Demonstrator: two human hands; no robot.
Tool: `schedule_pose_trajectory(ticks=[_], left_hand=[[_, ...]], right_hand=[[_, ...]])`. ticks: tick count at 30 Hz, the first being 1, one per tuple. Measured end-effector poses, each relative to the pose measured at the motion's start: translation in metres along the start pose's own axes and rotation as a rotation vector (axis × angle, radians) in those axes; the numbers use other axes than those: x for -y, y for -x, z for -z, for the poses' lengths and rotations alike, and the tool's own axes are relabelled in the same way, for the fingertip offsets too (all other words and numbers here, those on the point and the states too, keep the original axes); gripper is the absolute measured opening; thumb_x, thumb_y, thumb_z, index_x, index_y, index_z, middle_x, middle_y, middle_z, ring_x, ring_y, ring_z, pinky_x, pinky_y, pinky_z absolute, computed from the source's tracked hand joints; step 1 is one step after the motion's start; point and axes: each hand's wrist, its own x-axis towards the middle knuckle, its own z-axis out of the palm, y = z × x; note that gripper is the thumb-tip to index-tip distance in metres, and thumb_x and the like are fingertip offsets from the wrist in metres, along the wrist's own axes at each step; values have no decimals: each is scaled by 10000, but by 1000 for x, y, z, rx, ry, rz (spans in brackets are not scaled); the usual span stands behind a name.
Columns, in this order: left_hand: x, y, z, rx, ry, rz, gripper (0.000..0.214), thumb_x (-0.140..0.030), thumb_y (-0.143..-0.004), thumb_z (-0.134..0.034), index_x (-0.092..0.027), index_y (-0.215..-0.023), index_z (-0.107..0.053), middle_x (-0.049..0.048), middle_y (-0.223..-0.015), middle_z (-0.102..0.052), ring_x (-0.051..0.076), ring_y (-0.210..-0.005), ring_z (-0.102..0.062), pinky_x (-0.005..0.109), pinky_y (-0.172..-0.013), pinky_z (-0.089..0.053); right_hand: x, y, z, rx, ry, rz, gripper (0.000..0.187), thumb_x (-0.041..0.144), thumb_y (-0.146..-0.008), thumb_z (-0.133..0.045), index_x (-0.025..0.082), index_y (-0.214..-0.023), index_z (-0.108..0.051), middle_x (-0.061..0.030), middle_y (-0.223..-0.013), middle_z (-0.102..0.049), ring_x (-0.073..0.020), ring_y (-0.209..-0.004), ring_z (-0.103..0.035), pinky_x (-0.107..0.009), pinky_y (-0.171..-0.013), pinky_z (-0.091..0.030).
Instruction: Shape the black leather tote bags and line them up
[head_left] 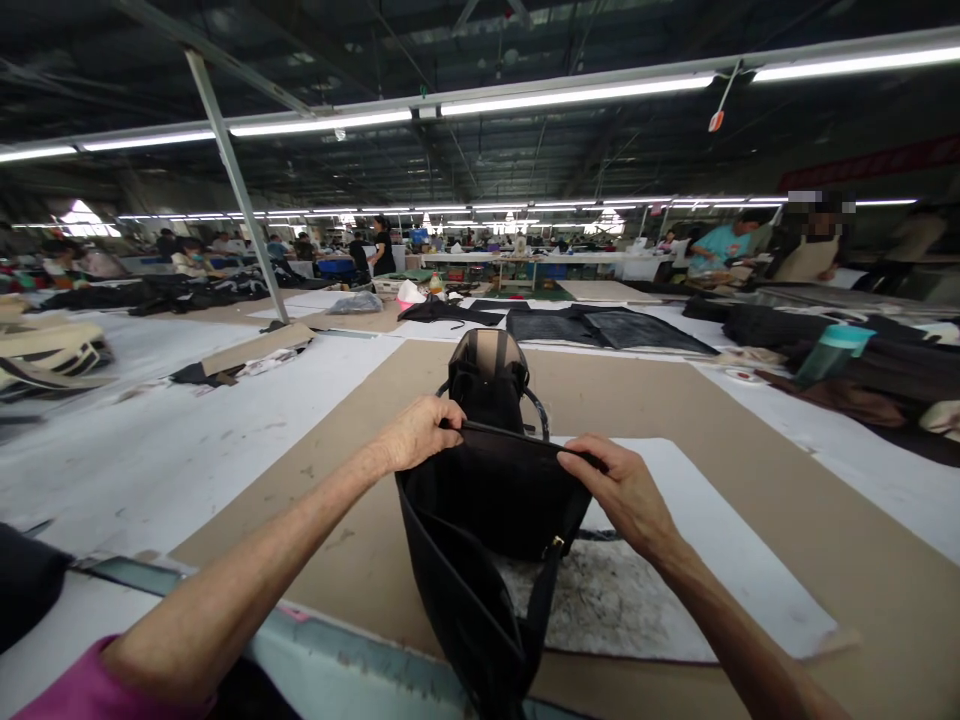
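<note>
At lower centre, an open black fabric bag (450, 560) stretches lengthwise from the frame's bottom edge up to the left hand (421, 432) and right hand (624, 492), both pinching its far rim (514, 435), fingers closed.

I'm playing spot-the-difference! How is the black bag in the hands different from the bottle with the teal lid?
The left hand and right hand hold the black bag; the bottle is off to the right, in neither. The bag gapes open; the bottle has its lid on. The bag is black; the bottle is greenish.
</note>
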Motion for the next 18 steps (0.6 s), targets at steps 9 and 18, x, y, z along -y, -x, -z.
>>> schedule_pose_trajectory(ticks=[9,18], left_hand=[[4,-3,-2,-25,7,25,68,-194,-632,-538,-143,-587,-534,-40,-602,-533,102,-594,-477,198,-569,-371],[9,-5,-6,-49,28,55,35,-178,-611,-531,-147,-598,-539,-33,-684,-570,108,-636,-497,203,-605,-389]], right_hand=[[11,-15,-12,30,446,147,256,358,-846,-406,234,-859,-630,-17,-846,-596,-170,-826,-532,-281,-745,-379],[31,-30,-19,109,396,-28,207,335,-796,-465,266,-792,-660,12,-800,-658,-176,-770,-568,-273,-648,-369]])
